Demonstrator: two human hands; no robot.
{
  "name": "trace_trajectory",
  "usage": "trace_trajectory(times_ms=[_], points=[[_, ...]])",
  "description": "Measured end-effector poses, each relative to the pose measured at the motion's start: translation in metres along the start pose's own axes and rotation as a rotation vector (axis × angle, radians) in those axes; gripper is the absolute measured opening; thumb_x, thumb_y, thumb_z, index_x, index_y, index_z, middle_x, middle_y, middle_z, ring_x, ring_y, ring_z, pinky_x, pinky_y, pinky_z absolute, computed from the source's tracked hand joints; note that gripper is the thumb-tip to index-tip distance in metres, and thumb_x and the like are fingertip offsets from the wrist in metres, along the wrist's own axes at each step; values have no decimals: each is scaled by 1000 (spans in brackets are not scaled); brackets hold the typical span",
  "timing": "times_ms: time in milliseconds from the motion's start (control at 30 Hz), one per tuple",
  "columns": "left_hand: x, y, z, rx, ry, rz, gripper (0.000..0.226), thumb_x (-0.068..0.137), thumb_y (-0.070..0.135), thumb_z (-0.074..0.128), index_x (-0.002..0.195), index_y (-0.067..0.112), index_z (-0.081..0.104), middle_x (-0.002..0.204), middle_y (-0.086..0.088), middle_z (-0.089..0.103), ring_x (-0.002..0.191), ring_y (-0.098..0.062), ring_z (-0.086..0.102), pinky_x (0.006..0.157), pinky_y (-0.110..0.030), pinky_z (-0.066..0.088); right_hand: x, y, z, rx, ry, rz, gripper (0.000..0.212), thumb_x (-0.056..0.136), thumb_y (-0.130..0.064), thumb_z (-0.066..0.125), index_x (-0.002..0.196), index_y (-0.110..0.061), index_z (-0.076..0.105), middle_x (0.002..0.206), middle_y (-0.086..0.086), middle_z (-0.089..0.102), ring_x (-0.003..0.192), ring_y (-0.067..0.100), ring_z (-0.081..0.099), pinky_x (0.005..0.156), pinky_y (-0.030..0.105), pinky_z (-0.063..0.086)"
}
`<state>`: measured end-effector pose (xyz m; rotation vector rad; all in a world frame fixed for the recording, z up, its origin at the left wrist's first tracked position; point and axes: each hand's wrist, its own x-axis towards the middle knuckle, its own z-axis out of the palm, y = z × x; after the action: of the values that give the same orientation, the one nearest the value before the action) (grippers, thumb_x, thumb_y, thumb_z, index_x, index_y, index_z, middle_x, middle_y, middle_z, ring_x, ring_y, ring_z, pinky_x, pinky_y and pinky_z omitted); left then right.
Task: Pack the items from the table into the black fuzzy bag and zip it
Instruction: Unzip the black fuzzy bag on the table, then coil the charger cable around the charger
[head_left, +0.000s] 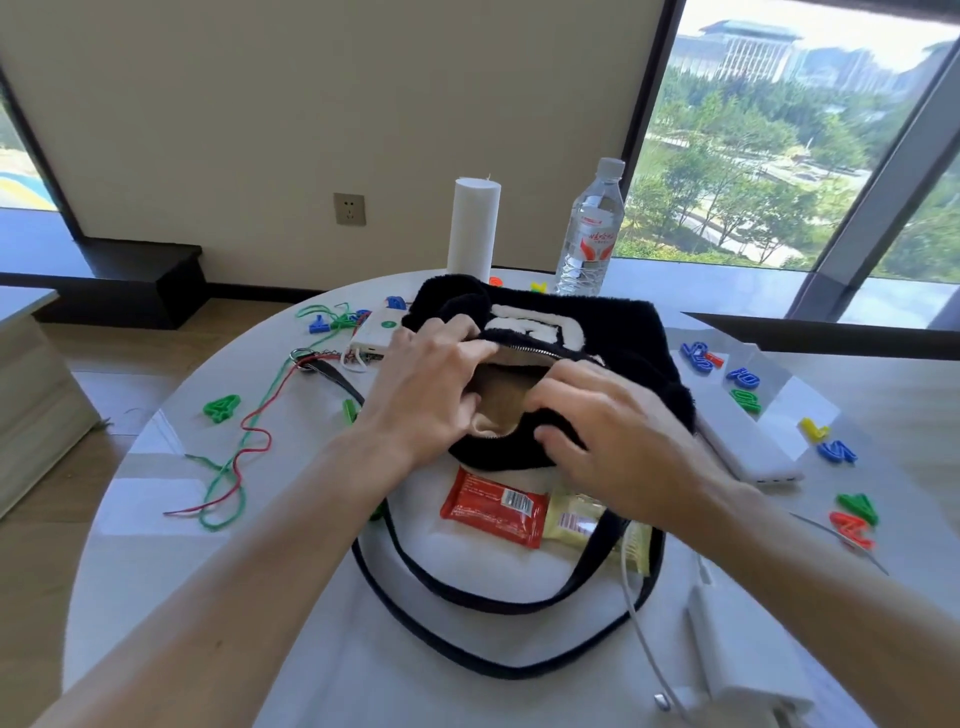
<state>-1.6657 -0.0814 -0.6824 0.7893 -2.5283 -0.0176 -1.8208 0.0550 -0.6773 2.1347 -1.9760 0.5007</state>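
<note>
table (218, 613): round, white; I see loose items all round the bag.
bag (597, 332): centre, lying flat; mouth faces near, unzipped, tan lining showing.
left hand (421, 395): fingers pinched on the mouth's far-left rim, holding it up.
right hand (613, 431): fingers curled over the near-right rim, pulling it wide.
red packet (493, 506): just near of the mouth, long axis left-right, slightly closer to my right hand; I judge it goes in first.
yellow packet (574, 522): touching its right end.

Bag (597, 332) laid at worktop (156, 545) centre; bottle (589, 234) and roll (472, 228) stood behind it at far edge; two snack packets (493, 506) laid before it.
</note>
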Motion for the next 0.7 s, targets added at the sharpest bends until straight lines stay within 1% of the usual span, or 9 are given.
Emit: trace_trajectory(times_ms=[67, 133, 167, 233, 300, 367, 433, 533, 700], points=[[1, 2, -1, -15, 19, 16, 58, 80, 17, 68, 136, 22, 58, 127, 1, 54, 113, -22, 51, 95, -42, 39, 1, -4, 10, -18, -151, 57, 38, 90, -29, 63, 127, -25, 53, 118, -7, 61, 112, 17, 55, 92, 35, 49], [3, 1, -3, -23, 37, 33, 65, 76, 13, 69, 139, 21, 55, 130, 2, 51, 114, -22, 50, 96, -40, 38, 2, -5, 13, -29, -247, 141, 41, 90, -31, 63, 129, -24, 51, 119, -5, 63, 113, 22, 58, 92, 39, 50], [3, 0, -4, -24, 37, 37, 68, 74, 12, 70, 139, 21, 53, 131, 3, 50, 115, -21, 50, 96, -40, 37, 2, -5, 14, -39, -278, 145, 34, 91, -32, 62, 123, -23, 56, 115, -5, 65, 109, 22, 60, 90, 40, 52], [5, -2, -5, -22, 37, 43, 73, 71, 14, 71, 141, 22, 50, 133, 4, 48, 115, -20, 49, 97, -41, 37, 1, -6, 14, -76, -335, 116, 16, 90, -35, 59, 100, -23, 63, 98, -7, 63, 93, 22, 62, 79, 39, 53], [5, -3, -4, -19, 23, 39, 75, 71, 17, 70, 142, 22, 48, 132, 5, 46, 115, -20, 48, 98, -40, 35, -2, -10, 14, -71, -433, 95, 22, 88, -38, 56, 81, -17, 55, 83, -5, 56, 77, 24, 58, 68, 41, 52], [6, -3, -2, -24, -20, 31, 76, 71, 20, 69, 143, 23, 46, 130, 6, 45, 115, -19, 46, 97, -37, 33, -4, -11, 13, -81, -482, 74, 28, 88, -41, 53, 77, -16, 51, 79, -3, 54, 73, 25, 56, 66, 43, 52], [6, -3, 1, -23, -84, 24, 74, 73, 24, 69, 143, 25, 45, 126, 6, 45, 113, -18, 46, 97, -36, 33, -3, -10, 9, -54, -477, 99, 25, 89, -42, 50, 85, -19, 59, 82, -4, 61, 76, 23, 60, 69, 43, 55], [5, -4, 5, 2, -153, 18, 71, 76, 32, 70, 143, 27, 44, 126, 7, 46, 115, -17, 46, 98, -35, 33, -1, -12, -1, 78, -422, 176, 19, 92, -44, 54, 101, -34, 67, 86, -14, 66, 80, 9, 62, 73, 35, 56], [7, -3, -5, 54, -265, 23, 67, 79, 43, 71, 140, 30, 47, 129, 6, 48, 120, -17, 46, 102, -39, 33, -11, -11, -32, 239, -219, 357, 8, 89, -48, 62, 93, -42, 65, 82, -16, 66, 79, 1, 60, 71, 30, 53]])
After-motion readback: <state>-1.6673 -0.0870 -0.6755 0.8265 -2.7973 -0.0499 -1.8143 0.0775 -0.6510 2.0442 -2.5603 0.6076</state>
